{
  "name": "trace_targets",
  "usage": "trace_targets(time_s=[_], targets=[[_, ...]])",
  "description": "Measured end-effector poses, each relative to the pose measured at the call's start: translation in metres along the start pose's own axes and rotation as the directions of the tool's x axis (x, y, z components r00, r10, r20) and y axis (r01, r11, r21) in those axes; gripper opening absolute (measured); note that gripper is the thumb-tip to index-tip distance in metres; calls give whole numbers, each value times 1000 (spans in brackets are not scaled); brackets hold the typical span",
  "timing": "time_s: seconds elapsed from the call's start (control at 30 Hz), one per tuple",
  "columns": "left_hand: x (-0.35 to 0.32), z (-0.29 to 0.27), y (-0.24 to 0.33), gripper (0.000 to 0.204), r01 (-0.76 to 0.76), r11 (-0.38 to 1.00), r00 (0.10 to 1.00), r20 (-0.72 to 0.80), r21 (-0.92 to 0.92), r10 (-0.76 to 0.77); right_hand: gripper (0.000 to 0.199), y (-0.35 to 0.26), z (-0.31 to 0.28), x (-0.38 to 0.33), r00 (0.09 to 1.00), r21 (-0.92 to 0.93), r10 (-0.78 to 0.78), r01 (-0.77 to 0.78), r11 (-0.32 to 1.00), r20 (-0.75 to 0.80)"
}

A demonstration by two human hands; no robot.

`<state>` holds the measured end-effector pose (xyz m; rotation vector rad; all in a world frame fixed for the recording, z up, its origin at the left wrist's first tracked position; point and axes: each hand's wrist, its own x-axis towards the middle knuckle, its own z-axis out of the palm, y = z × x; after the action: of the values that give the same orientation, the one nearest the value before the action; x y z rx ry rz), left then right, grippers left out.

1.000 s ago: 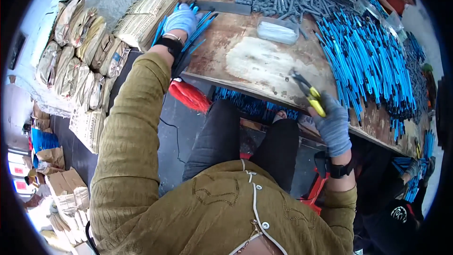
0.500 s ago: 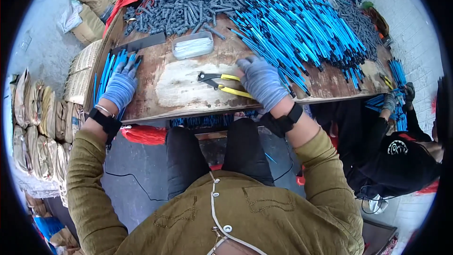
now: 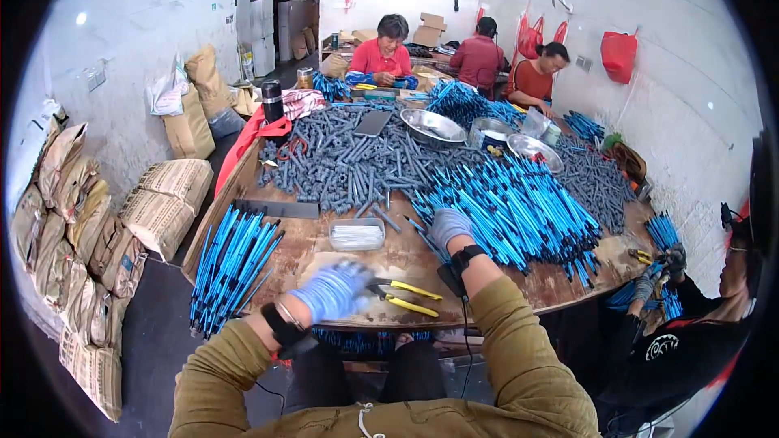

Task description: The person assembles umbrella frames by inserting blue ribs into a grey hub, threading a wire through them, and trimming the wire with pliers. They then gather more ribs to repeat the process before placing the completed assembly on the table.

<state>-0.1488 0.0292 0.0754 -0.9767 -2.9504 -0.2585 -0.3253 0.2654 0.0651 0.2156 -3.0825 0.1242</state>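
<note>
My left hand, in a blue-grey knitted glove, is smeared by motion over the table's front, beside the jaws of yellow-handled pliers. My right hand, gloved alike, is at the left edge of a big pile of blue rods with black ends. Its fingers point down and are mostly hidden, so I cannot see whether a rod is in them. Between and beyond my hands stands a clear plastic box of thin white sticks. A smaller bunch of blue rods lies at the table's left.
Grey ribbed plastic pieces cover the far table, with metal bowls and a black flask behind. A dark flat strip lies at left. A co-worker handles rods at right; several people sit beyond. Sacks line the left wall.
The view has tilted up, showing the far room. My left hand has left the left-hand rods and moved right, to the pliers. My right hand has moved from the pliers' handles to the rod pile.
</note>
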Motion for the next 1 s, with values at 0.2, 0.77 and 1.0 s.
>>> trace_targets(time_s=[0.2,0.77,1.0], targets=[[31,61,32,51,-151,985,965,-205,80,164,21,1,-28,-5,940,234,-37,122,965,-340],[44,53,-44,26,-175,-502,908,58,-847,-414,24,-28,-103,-79,686,188,-236,482,856,-688],[33,26,-3,30,-272,-707,954,-279,-653,-109,28,-37,-29,-146,883,759,-464,254,599,71]])
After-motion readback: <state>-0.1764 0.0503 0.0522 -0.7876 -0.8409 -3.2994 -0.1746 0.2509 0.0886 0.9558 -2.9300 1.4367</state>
